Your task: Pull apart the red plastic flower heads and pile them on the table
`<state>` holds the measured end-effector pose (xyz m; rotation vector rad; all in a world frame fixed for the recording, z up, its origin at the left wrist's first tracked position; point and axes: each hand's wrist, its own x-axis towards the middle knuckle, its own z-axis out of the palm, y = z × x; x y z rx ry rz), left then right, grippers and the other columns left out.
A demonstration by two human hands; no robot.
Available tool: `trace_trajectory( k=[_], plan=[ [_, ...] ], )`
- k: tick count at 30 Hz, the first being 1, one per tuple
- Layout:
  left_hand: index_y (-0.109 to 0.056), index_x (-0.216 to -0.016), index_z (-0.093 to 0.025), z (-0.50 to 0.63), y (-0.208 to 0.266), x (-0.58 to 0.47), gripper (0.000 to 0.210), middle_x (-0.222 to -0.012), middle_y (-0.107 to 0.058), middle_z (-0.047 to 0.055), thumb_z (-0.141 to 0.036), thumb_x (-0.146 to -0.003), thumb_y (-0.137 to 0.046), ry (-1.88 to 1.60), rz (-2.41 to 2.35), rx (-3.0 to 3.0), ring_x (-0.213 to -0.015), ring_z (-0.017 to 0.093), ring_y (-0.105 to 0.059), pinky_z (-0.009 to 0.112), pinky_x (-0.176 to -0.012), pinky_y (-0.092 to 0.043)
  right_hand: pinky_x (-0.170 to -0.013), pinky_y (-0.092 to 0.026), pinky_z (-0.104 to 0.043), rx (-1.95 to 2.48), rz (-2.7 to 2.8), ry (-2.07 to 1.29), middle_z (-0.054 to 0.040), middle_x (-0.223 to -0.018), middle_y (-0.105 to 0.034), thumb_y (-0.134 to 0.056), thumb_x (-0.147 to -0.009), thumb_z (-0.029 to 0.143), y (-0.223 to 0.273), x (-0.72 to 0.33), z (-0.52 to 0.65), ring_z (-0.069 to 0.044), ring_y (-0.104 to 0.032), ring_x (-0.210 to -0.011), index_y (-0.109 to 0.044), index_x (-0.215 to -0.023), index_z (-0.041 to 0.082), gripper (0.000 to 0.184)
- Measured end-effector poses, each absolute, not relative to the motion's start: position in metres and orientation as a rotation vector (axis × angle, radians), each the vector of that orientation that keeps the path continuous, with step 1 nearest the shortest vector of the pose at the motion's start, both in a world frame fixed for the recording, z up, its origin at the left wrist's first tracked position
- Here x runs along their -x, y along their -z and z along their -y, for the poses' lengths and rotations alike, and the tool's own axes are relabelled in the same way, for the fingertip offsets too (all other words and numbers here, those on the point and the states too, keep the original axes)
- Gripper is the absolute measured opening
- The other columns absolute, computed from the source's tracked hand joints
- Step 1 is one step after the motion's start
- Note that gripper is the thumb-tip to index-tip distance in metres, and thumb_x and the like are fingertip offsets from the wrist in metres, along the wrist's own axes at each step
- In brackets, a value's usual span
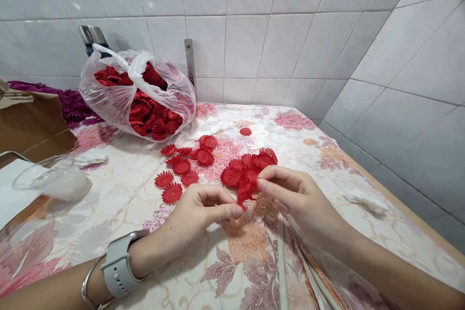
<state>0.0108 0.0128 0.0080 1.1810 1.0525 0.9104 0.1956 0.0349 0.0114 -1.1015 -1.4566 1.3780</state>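
Observation:
A small strip of red fabric [246, 193], somewhat blurred, stretches between my two hands above the table. My left hand [214, 210] pinches its lower left end between thumb and forefinger. At the upper right end, the thumb and fingers of my right hand [290, 189] are closed on it. Just beyond the hands lies a pile of red fringed fabric flowers [236, 172]. Several more round red flowers [181, 166] are spread out to the left. One small red disc [245, 131] rests apart, farther back.
A knotted clear plastic bag [189, 92] full of red pieces stands at the back left, before a metal-topped flask [92, 35]. At left are a brown paper bag [32, 121] and a tilted plastic cup [69, 184] with whitish contents. Crumpled white tissue [365, 202] lies right. Thin strips [312, 276] lie in front.

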Motion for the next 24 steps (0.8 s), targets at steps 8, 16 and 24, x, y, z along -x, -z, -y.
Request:
trace_trajectory(
  k=[8, 16, 24],
  plan=[
    [-0.068, -0.060, -0.015, -0.016, -0.006, -0.010, 0.013, -0.061, -0.064, 0.000, -0.022, -0.071, -0.070, -0.977, -1.074, -1.149, -0.058, 0.009, -0.055, 0.020, -0.058, -0.044, -0.054, -0.039, -0.027, 1.178, 1.448, -0.780, -0.0013, -0.072, -0.057, -0.064, -0.077, 0.027, -0.011, -0.212, -0.061, -0.014, -0.050, -0.062, -0.059, -0.071, 0.021, 0.010],
    [-0.062, -0.111, -0.018, -0.038, -0.022, 0.010, 0.040, -0.096, -0.069, 0.005, -0.030, -0.074, -0.068, -1.383, -1.282, -1.235, -0.075, 0.013, -0.063, 0.020, -0.060, -0.050, -0.061, -0.042, -0.031, 1.014, 1.984, -0.353, -0.0053, -0.076, -0.057, -0.045, -0.085, 0.013, -0.006, -0.200, -0.045, -0.017, -0.055, -0.069, -0.057, -0.079, 0.018, 0.014],
    [-0.060, -0.112, -0.015, -0.083, -0.037, 0.068, 0.030, -0.096, -0.070, 0.008, -0.026, -0.085, -0.051, -1.378, -1.896, -2.000, -0.089, 0.021, -0.065, 0.033, -0.079, -0.052, -0.059, -0.046, -0.029, 0.775, 2.121, -0.134, -0.0073, -0.077, -0.060, -0.041, -0.086, 0.010, 0.021, -0.199, -0.053, -0.017, -0.060, -0.066, -0.056, -0.083, 0.015, 0.016]
  ],
)
